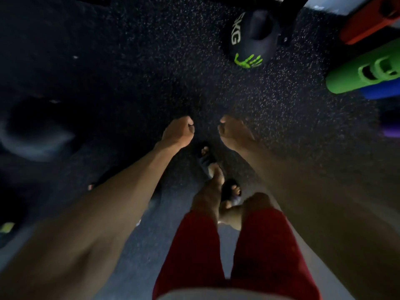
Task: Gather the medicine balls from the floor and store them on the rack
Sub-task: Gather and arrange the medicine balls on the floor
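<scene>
On the medicine ball (244, 47), the digit before "KG" is unreadable.

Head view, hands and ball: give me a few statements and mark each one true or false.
1. The left hand and right hand are curled into fists and hold nothing. True.
2. The ball bears a red handprint. False: the handprint is green.
3. The left hand touches the ball. False: the ball lies apart from it, farther off on the floor.
4. A green roll lies to the right of the ball. True.
</scene>
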`<state>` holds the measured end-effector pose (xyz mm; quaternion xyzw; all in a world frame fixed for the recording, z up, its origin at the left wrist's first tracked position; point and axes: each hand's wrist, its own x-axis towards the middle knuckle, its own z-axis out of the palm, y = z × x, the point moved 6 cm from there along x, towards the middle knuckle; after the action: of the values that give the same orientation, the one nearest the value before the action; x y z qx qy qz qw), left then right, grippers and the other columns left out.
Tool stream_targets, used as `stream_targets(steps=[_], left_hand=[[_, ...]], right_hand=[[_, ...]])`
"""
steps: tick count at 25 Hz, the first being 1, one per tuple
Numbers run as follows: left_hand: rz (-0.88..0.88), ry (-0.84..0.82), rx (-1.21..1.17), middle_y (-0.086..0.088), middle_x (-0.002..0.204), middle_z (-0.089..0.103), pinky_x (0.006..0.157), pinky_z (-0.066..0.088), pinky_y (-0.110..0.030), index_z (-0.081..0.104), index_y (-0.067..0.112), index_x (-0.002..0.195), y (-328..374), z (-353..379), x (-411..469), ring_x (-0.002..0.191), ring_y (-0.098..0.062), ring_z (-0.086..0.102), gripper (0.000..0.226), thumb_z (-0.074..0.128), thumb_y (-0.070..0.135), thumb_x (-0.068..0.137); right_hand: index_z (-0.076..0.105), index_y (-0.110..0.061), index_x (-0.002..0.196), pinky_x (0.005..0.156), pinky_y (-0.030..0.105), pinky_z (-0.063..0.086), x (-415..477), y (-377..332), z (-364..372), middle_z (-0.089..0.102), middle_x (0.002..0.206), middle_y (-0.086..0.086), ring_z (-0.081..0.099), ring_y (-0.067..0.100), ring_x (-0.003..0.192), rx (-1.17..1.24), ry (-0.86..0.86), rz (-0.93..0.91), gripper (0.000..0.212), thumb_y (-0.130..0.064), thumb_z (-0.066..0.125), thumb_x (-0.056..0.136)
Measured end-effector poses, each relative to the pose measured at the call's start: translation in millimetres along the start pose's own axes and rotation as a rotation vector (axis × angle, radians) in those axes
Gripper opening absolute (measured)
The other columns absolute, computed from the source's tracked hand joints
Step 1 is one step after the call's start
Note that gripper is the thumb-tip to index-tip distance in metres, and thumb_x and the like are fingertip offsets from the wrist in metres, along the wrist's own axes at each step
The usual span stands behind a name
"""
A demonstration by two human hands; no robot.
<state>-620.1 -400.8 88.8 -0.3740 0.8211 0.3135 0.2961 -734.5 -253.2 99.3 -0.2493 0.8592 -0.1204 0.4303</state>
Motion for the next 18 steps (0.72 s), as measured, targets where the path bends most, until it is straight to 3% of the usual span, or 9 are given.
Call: stream_targets(steps=[8,13,18], left_hand=[[0.019,0.095,-0.177,-0.009,0.122,0.066,0.092,0.055,-0.043,0.060,0.018,0.127,-96.9,12.8,-214.5,0.107,-0.027,0.065,0.029,0.048,0.029,0.103],[0.018,0.139,-0.144,-0.011,0.117,0.069,0.091,0.055,-0.043,0.063,0.018,0.123,-176.4,34.9,-321.2,0.106,-0.029,0.066,0.029,0.050,0.030,0.101],[-0.096,0.095,-0.156,-0.007,0.118,0.069,0.091,0.054,-0.040,0.064,0.023,0.119,-276.1,65.1,-394.9,0.106,-0.028,0.065,0.026,0.051,0.032,0.099]], right_hand=[[0.054,-0.009,0.130,0.088,0.045,0.054,-216.0,-73.7,86.2,0.065,0.117,0.019,0.064,0.036,0.103,0.010,0.015,-0.044,0.034,-0.027,0.042,0.104],[0.056,-0.008,0.125,0.087,0.044,0.053,-308.4,-106.7,159.8,0.066,0.115,0.021,0.063,0.039,0.104,0.061,0.032,-0.058,0.032,-0.028,0.045,0.103],[0.058,-0.011,0.122,0.083,0.038,0.050,-358.7,-142.6,253.6,0.068,0.114,0.021,0.065,0.038,0.104,0.073,-0.007,-0.060,0.031,-0.030,0.044,0.102]])
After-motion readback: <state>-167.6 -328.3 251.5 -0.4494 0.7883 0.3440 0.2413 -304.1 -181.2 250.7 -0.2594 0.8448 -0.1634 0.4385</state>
